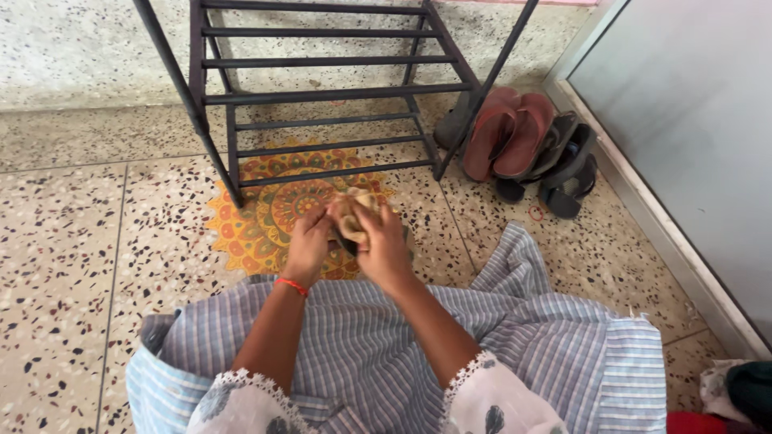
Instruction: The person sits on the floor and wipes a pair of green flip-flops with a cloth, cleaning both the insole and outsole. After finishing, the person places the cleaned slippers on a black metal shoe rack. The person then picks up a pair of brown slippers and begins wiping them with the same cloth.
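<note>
— What is the biggest thing you can see from here?

— The floor (72, 265). It is speckled stone with dark and red bits. Next is the grey door (691, 120) on the right side.

— And in the middle?

— A black metal rack (322, 88) with thin bars stands by the wall. Its front legs rest on a round painted flower pattern (265, 217), orange and yellow, on the floor. The person sits low in front of it, and a blue striped cloth (515, 345) is spread over their lap.

— Any shoes?

— Yes. A pair of brown sandals (511, 133) leans just beside the rack's right leg, and dark sandals (567, 173) lie touching them, near the door.

— What are the hands doing?

— Both are up together over the flower pattern. The left hand (308, 245) has a red thread around the wrist. The right hand (384, 245) is just beside it. Between them is a small crumpled tan rag (354, 210). The fingers of both hands are curled tight around it, so it is held above the floor, in front of the rack's lowest bars.

— Anything littler?

— A tiny red ring (535, 213) lies on the floor near the dark sandals.
</note>
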